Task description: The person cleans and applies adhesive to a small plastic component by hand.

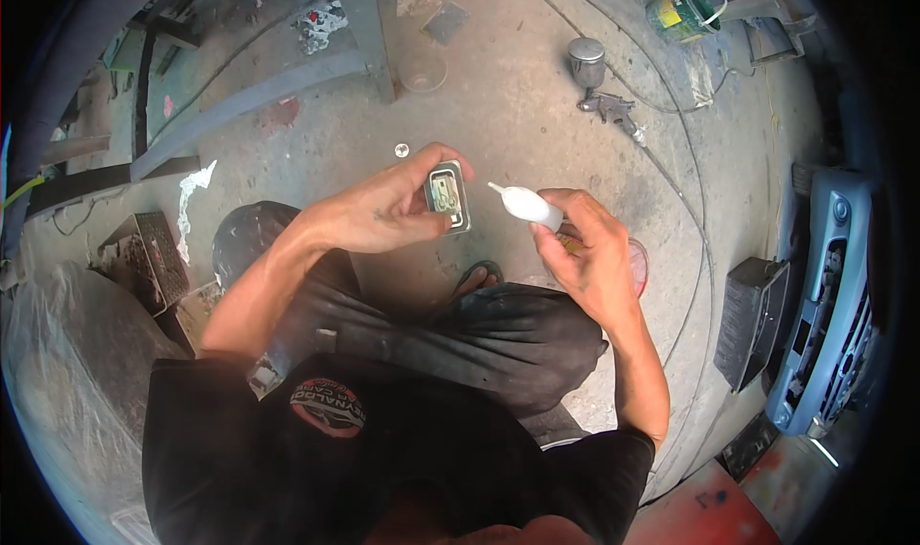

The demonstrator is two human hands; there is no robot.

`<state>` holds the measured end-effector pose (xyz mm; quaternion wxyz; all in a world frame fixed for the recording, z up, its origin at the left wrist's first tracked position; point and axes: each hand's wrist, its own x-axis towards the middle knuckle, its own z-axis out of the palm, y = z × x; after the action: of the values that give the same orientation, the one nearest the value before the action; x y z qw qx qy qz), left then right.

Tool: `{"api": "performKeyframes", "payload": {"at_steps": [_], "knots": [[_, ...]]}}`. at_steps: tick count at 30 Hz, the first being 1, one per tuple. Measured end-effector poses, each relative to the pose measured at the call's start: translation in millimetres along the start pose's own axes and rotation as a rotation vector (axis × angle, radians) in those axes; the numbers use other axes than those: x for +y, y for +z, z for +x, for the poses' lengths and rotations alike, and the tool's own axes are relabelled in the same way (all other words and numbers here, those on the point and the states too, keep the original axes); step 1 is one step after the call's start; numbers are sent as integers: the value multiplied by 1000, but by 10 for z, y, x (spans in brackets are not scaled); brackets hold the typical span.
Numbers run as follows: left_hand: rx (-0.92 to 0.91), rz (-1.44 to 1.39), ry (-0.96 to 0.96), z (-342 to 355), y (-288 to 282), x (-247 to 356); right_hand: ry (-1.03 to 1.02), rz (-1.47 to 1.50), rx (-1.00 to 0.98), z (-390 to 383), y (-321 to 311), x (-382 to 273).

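Note:
My left hand [379, 205] is closed around a small rectangular open-topped metal container [447, 197]. Its opening faces up, and something pale greenish shows inside; I cannot make out what. To the right, my right hand [589, 253] grips a white squeeze bottle [527, 208] with a thin nozzle. The bottle is tilted, its tip pointing toward the container across a short gap. No liquid can be seen leaving the tip. A small round whitish piece [402, 150] lies on the floor just beyond my left hand.
A spray gun [604, 104] with a metal cup lies ahead on the right, its hose [685, 185] curving across the concrete floor. A green bucket [682, 13] stands farther back. At right are a black box [752, 324] and a blue car bumper [815, 324]; plastic sheeting [67, 353] covers something at left.

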<state>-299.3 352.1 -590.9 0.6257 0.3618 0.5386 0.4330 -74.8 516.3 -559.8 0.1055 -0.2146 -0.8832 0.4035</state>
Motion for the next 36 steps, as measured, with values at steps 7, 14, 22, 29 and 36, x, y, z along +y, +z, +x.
{"api": "performKeyframes", "payload": {"at_steps": [7, 14, 22, 29, 36], "knots": [[7, -144, 116, 32, -16, -144, 415, 259, -38, -21, 22, -18], [-31, -32, 204, 146, -67, -146, 87, 572, 320, 237, -369, -370], [11, 57, 211, 166, -143, -219, -330, 347, 596, 821, -1088, -1475], [40, -147, 193, 133, -182, -252, -488, 63, 714, 1492, -792, -2063], [79, -213, 138, -27, -134, 5, -678, 144, 593, 1667, -808, -1914]]}}
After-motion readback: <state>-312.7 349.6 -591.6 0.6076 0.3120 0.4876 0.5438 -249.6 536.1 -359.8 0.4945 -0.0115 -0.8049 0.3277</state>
